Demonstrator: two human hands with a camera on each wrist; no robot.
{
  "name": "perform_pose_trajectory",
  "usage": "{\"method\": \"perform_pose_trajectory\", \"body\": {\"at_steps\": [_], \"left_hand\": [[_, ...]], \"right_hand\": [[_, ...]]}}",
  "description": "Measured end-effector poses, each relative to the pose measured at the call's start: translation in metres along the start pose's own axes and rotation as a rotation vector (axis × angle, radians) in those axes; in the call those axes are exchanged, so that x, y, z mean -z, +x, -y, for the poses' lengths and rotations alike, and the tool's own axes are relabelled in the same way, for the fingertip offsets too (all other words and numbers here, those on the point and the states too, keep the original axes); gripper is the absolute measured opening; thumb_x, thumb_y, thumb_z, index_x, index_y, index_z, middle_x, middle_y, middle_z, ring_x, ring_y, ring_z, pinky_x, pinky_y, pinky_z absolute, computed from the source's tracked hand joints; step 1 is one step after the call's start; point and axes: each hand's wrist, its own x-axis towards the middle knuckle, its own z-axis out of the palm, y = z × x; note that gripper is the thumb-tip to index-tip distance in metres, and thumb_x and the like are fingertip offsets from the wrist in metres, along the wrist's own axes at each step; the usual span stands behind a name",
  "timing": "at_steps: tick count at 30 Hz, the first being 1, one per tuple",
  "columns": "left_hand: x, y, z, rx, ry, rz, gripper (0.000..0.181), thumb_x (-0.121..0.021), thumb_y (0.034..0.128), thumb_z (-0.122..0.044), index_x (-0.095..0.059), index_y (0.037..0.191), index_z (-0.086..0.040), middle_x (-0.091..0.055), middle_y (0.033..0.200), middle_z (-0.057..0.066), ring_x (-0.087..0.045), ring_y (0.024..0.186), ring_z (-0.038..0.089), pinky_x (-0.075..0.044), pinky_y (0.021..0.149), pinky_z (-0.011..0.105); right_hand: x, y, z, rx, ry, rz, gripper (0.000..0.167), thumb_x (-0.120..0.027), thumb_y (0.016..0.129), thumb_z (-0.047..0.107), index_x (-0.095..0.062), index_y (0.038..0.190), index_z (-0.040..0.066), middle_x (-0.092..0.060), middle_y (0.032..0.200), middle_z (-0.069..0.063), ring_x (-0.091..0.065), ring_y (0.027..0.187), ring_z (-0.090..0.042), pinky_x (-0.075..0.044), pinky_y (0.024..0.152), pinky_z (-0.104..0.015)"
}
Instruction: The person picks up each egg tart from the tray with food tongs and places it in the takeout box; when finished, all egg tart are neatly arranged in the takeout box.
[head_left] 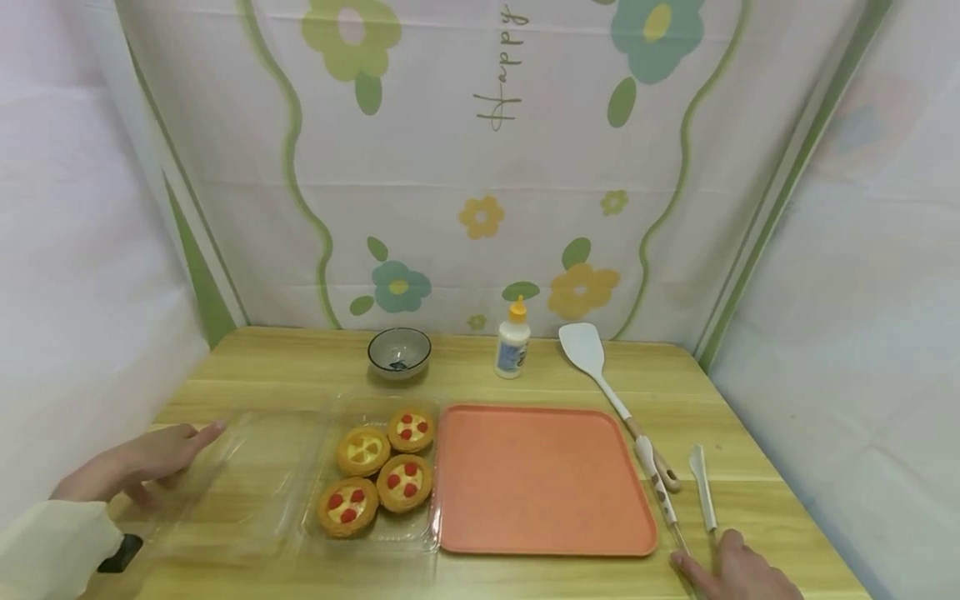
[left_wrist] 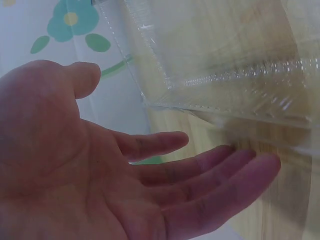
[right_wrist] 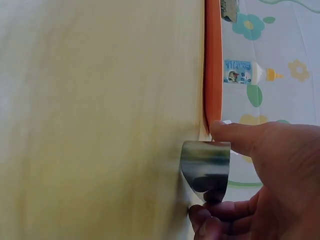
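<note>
My left hand is at the left edge of a clear plastic container's opened lid. In the left wrist view its fingers are extended below the lid's rim; whether they touch it I cannot tell. Four-sided and clear, the container's base holds several tarts topped with red or yellow pieces. At the lower right my right hand holds a pair of tongs with white ends spread apart. Their bent metal end lies between thumb and fingers in the right wrist view.
An orange tray lies right of the tarts. Behind stand a glass bowl with something dark inside and a white bottle with a yellow cap. A white spatula lies beside the tray, its handle near the tongs. Fabric walls enclose the table.
</note>
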Motion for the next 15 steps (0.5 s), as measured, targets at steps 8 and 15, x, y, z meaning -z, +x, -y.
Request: {"method": "perform_pose_trajectory", "body": {"at_steps": [8,15], "left_hand": [[-0.005,-0.007,0.001,-0.038,-0.139,0.058,0.09,-0.019,0.101,-0.063,-0.008,0.142,0.016,-0.048,0.062,0.002,-0.045,0.052,0.013,-0.047,0.05,0.029],[0.033,-0.027,0.007,-0.142,-0.12,0.045,0.075,-0.022,0.1066,-0.048,-0.029,0.131,0.023,-0.058,0.09,0.008,-0.061,0.078,0.019,-0.055,0.068,0.036]], "right_hand": [[0.009,0.0,0.0,-0.036,-0.002,0.038,0.08,-0.043,0.082,0.083,-0.041,0.076,0.003,-0.046,0.061,-0.007,-0.048,0.052,-0.021,-0.035,0.049,-0.034],[0.026,-0.004,0.007,-0.03,-0.017,-0.096,0.087,-0.035,0.085,0.083,-0.048,0.09,-0.003,-0.048,0.065,-0.006,-0.049,0.051,-0.02,-0.034,0.048,-0.035]]}}
